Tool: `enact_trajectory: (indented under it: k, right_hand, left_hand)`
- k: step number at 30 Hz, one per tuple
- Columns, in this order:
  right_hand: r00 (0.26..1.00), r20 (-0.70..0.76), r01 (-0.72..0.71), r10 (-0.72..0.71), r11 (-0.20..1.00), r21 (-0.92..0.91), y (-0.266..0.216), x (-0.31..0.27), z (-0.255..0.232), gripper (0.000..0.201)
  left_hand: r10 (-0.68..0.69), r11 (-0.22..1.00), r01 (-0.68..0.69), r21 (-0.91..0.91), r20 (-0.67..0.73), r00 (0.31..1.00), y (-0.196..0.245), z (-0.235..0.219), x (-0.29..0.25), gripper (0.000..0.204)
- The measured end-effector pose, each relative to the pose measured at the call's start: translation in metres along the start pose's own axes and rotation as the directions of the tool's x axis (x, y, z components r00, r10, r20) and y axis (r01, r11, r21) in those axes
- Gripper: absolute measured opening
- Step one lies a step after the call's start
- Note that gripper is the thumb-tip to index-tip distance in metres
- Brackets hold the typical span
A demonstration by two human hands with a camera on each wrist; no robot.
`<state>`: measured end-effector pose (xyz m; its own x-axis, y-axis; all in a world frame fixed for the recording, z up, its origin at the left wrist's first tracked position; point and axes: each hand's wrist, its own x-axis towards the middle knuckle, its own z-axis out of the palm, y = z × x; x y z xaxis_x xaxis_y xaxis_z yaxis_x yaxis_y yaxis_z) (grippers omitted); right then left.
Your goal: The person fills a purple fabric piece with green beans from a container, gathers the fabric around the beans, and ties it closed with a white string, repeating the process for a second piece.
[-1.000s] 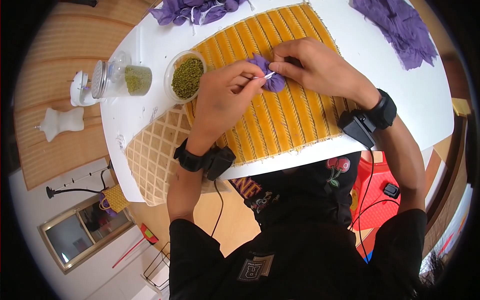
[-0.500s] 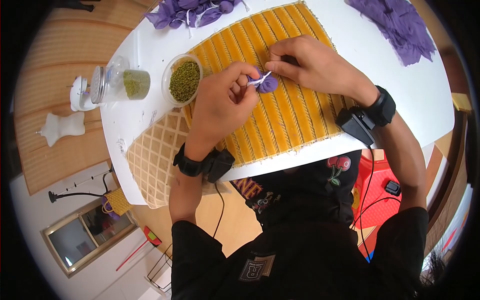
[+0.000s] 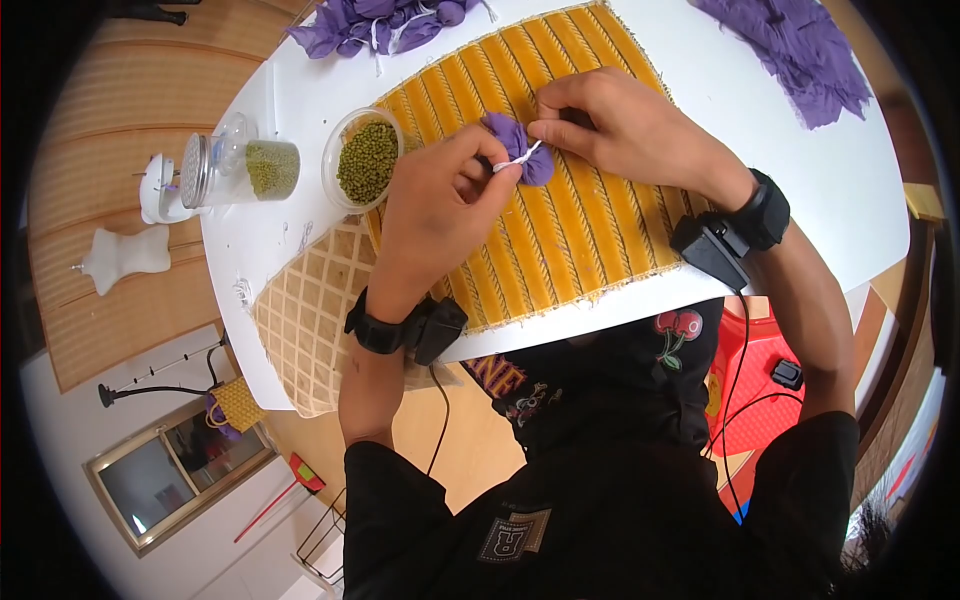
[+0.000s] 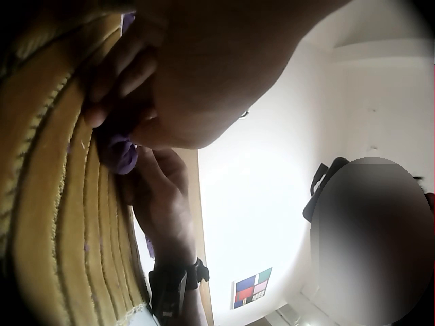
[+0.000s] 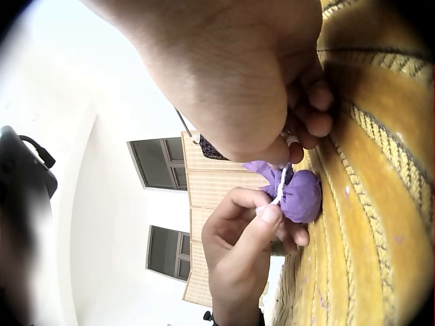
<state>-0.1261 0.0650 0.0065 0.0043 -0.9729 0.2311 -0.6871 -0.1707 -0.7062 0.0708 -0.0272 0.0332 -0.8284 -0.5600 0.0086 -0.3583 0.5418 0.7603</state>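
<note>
A small purple cloth bundle [image 3: 537, 165], rounded at one end with loose cloth at the other, lies on the striped yellow mat [image 3: 560, 235]. White string [image 5: 281, 185] crosses its neck. My left hand [image 3: 440, 200] pinches one part of the string between thumb and forefinger, left of the bundle. On the other side, my right hand [image 3: 630, 130] pinches the string's other end between thumb and index finger. In the right wrist view the bundle [image 5: 301, 197] hangs close to the mat between both hands. The left wrist view shows it darkly, partly covered by fingers.
An open bowl of green beans [image 3: 368, 162] stands left of the mat, beside a clear jar [image 3: 270, 170] lying on its side. Purple cloth bundles with strings [image 3: 385, 22] lie at the table's far edge, and loose purple cloth [image 3: 800, 60] at far right. A lattice mat [image 3: 315, 310] lies near left.
The string is now stretched between my hands across the bundle's neck. Its loose purple end has come into view beside my left fingers, which drew slightly left; my right hand also shifted slightly left.
</note>
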Motion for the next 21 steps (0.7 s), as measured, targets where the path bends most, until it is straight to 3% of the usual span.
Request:
enact_trajectory:
  k: [2,6,9,11,15,17,21]
  right_hand:
    - [1.000,-0.006,-0.007,0.007,1.000,-0.015,-0.001,0.000,0.000,0.026]
    - [0.999,0.010,-0.032,0.032,0.999,-0.005,-0.003,0.000,-0.001,0.026]
    - [0.999,-0.029,-0.019,0.019,1.000,-0.019,-0.003,0.000,-0.001,0.026]
    - [0.995,0.026,-0.100,0.101,0.995,-0.015,-0.007,0.002,-0.005,0.022]
    - [0.994,0.019,-0.106,0.106,0.994,-0.019,-0.005,0.002,-0.003,0.022]
    - [0.998,-0.041,-0.043,0.041,0.999,-0.028,-0.002,0.002,-0.002,0.022]
    - [0.998,-0.025,-0.064,0.063,0.998,-0.016,-0.001,0.002,-0.002,0.022]
  left_hand:
    - [0.112,0.994,-0.113,-0.003,-0.058,0.992,-0.005,0.003,0.001,0.009]
    - [0.037,0.999,-0.037,0.006,0.039,0.999,0.001,-0.004,-0.001,0.005]
    - [0.073,0.997,-0.075,0.026,0.063,0.995,0.002,-0.006,-0.001,0.006]
    - [0.100,0.994,-0.101,0.029,0.054,0.994,0.003,-0.006,0.000,0.006]
    - [0.147,0.987,-0.152,0.058,0.089,0.985,0.005,-0.008,0.001,0.005]
    - [0.234,0.972,-0.235,0.007,0.090,0.968,-0.001,-0.006,0.002,0.007]
    - [0.244,0.969,-0.246,0.001,0.096,0.965,0.000,-0.006,0.002,0.007]
